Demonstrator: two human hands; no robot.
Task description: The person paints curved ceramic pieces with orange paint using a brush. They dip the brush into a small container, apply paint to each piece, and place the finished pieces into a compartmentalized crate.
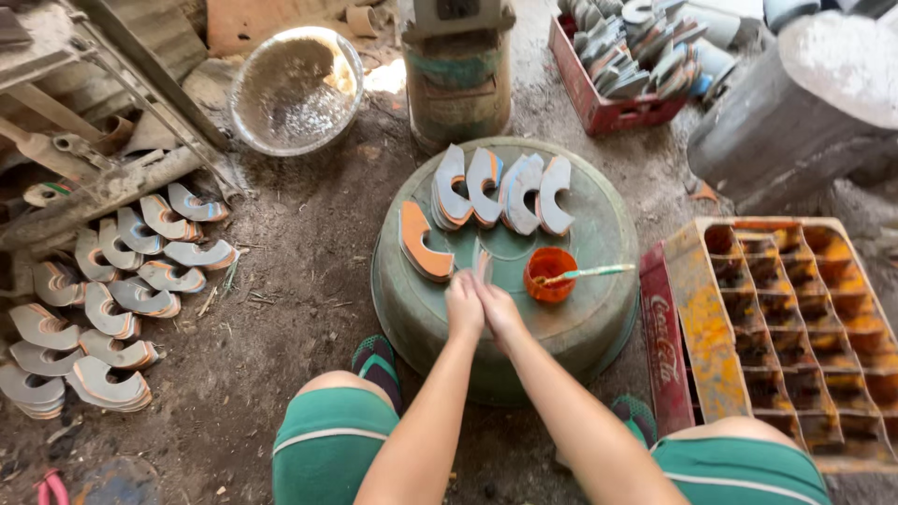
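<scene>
Crescent piece (483,263), thin, light, probably bendy, stands pinched on edge between my left hand (464,309) and right hand (499,310).

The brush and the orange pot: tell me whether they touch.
Touching. The head view shows the brush lying across the rim of the orange pot, its bristle end down inside the pot and its pale handle sticking out to the right.
</scene>
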